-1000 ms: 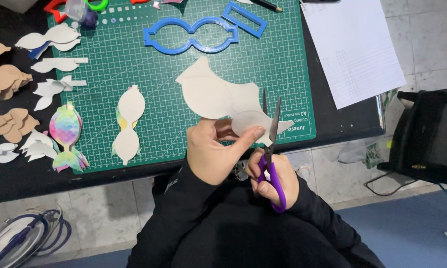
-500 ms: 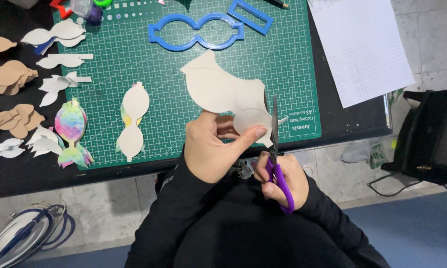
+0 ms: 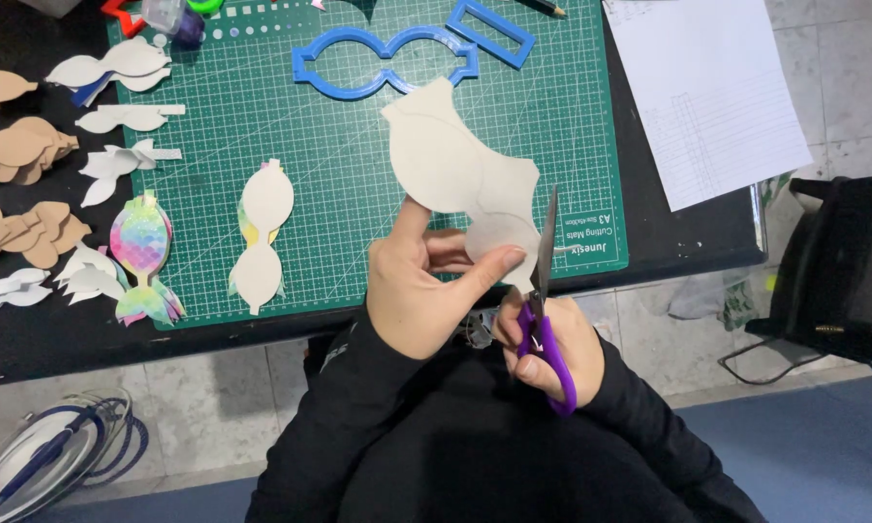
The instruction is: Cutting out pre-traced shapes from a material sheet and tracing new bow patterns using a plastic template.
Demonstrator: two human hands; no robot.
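My left hand (image 3: pixel 419 291) pinches a cream sheet of cut material (image 3: pixel 458 172) with curved, wavy edges, holding it up over the green cutting mat (image 3: pixel 358 136). My right hand (image 3: pixel 550 349) grips purple-handled scissors (image 3: pixel 543 291). Their blades point upward along the sheet's right edge, near its lower lobe. Both hands are close together above my lap, in front of the black table edge.
A blue bow-shaped template (image 3: pixel 383 63) and a blue rectangular frame (image 3: pixel 489 31) lie on the mat. A cream bow cutout (image 3: pixel 262 237), an iridescent mermaid-tail piece (image 3: pixel 140 252), and several white and tan cutouts (image 3: pixel 24 145) sit at left. White paper (image 3: pixel 707 87) at right; iron (image 3: pixel 39 460) on floor.
The sheet and both hands have shifted slightly, and the scissor blades have moved up along the sheet's right edge.
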